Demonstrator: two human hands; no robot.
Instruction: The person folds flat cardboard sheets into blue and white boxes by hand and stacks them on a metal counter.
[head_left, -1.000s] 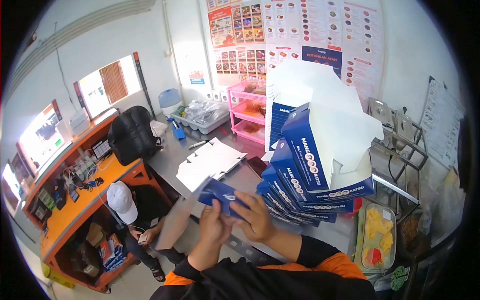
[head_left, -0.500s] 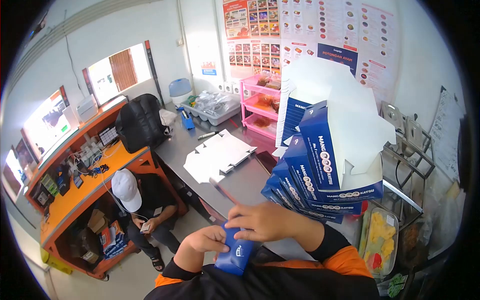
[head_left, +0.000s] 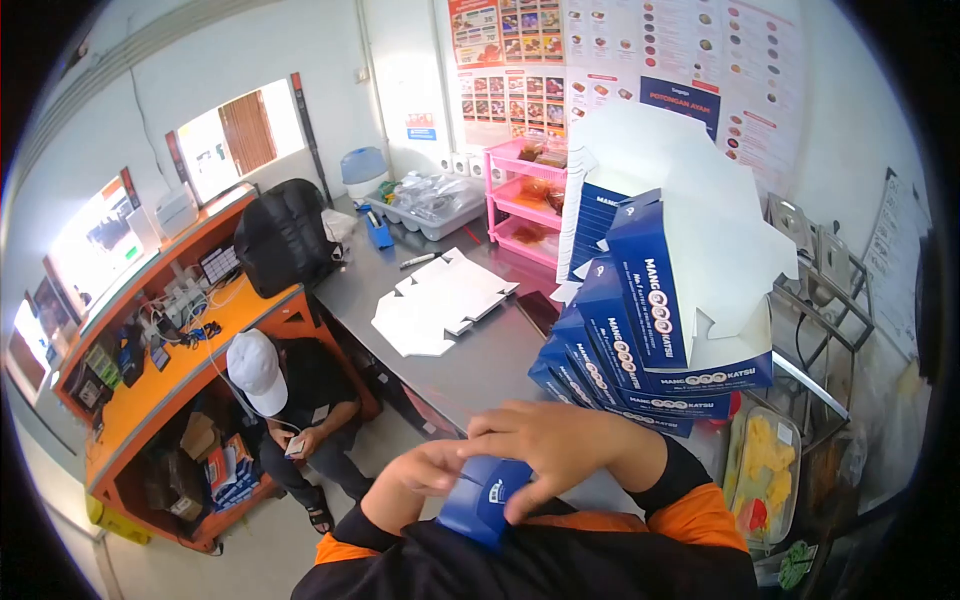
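A blue cardboard box (head_left: 470, 510) with a small white logo sits close against my body at the bottom centre. My right hand (head_left: 535, 445) reaches over its top, with the thumb along the right side and the fingers across the far end. From the left, my left hand (head_left: 425, 470) grips the far left edge, its fingertips close to those of my right hand. The far end of the box is partly hidden behind my fingers. Beyond my right hand stands a stack of nested blue boxes (head_left: 640, 290) with white insides and open flaps.
Flat white card sheets (head_left: 445, 300) lie on the steel table (head_left: 400, 375). Behind them are a marker (head_left: 420, 260), a grey tray (head_left: 430, 215) of plastic bags and a pink rack (head_left: 525, 190). A food container (head_left: 765, 470) stands right. A seated person (head_left: 300, 400) is at left.
My right hand has shifted so its thumb now lies along the box's right side. My left thumb has come off the box's top, and the box has turned slightly rightward.
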